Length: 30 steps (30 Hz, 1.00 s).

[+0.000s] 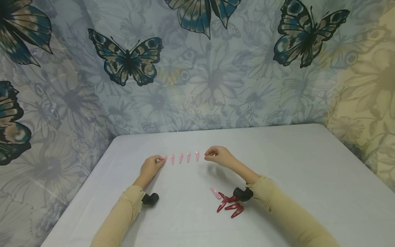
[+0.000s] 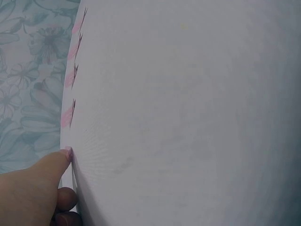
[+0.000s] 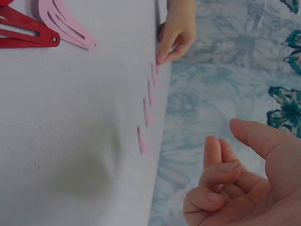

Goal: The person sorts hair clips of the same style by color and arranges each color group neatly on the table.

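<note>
Several pink snap hair clips [image 1: 181, 158] lie side by side in a row on the white table, each pointing the same way. At the row's left end my left hand [image 1: 151, 166] pinches the leftmost pink clip between thumb and fingertips; most of that clip is hidden by the fingers. My right hand [image 1: 220, 156] hovers just beyond the rightmost pink clip [image 1: 197, 156]. In the right wrist view, the right hand's thumb [image 3: 256, 134] stands apart from its loosely bent fingers, and nothing is between them.
Nearer the front, several red snap hair clips [image 1: 237, 211] lie in a loose pile with one pink clip [image 1: 215, 192] beside them. A black wrist camera [image 1: 243, 194] partly covers the pile. Behind the white table [image 1: 277, 151] hangs a floral cloth [image 1: 216, 79] with butterflies.
</note>
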Tool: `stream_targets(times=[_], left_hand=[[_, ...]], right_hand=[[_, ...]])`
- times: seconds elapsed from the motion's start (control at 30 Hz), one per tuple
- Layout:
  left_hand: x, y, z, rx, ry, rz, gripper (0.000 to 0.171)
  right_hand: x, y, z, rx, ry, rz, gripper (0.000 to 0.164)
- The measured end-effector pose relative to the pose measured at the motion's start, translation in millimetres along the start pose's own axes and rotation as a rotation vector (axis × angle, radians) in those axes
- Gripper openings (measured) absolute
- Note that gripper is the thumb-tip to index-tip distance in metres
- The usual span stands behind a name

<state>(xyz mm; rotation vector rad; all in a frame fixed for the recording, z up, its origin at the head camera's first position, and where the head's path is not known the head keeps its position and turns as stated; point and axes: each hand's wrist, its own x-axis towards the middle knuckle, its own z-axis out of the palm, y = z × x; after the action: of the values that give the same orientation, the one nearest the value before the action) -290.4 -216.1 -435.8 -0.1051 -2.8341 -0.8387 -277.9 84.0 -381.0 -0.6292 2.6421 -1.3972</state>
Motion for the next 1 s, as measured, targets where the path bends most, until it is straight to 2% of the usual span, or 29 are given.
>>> stream_targets(times=[0.17,0.43,0.53,0.63,0.8,0.9,1.0], left_hand=[[0.5,0.0,0.3,0.009,0.003,0.0,0.019],[2.0,-0.5,1.1,0.0,-0.003,0.003,0.019],[2.0,-1.9,1.4,0.005,0.0,-0.003,0.018],[2.2,-3.2,2.2,0.006,0.0,-0.006,0.019],[1.7,-3.1,3.1,0.008,0.001,-0.007,0.019],[1.5,-1.5,3.6,0.009,-0.005,-0.011,0.019],[1.3,-0.3,4.3,0.003,0.004,-0.013,0.018]], right_hand=[[-11,-2,-6,0.016,-0.019,-0.046,0.012],[-34,2,-14,0.059,-0.047,-0.052,0.014],[-43,4,-14,0.077,-0.073,-0.078,0.016],[-50,9,-12,0.089,-0.131,-0.15,0.016],[-58,23,-3,0.118,-0.283,-0.298,0.011],[-62,30,1,0.127,-0.34,-0.318,0.009],[-66,34,4,0.123,-0.37,-0.3,0.008]])
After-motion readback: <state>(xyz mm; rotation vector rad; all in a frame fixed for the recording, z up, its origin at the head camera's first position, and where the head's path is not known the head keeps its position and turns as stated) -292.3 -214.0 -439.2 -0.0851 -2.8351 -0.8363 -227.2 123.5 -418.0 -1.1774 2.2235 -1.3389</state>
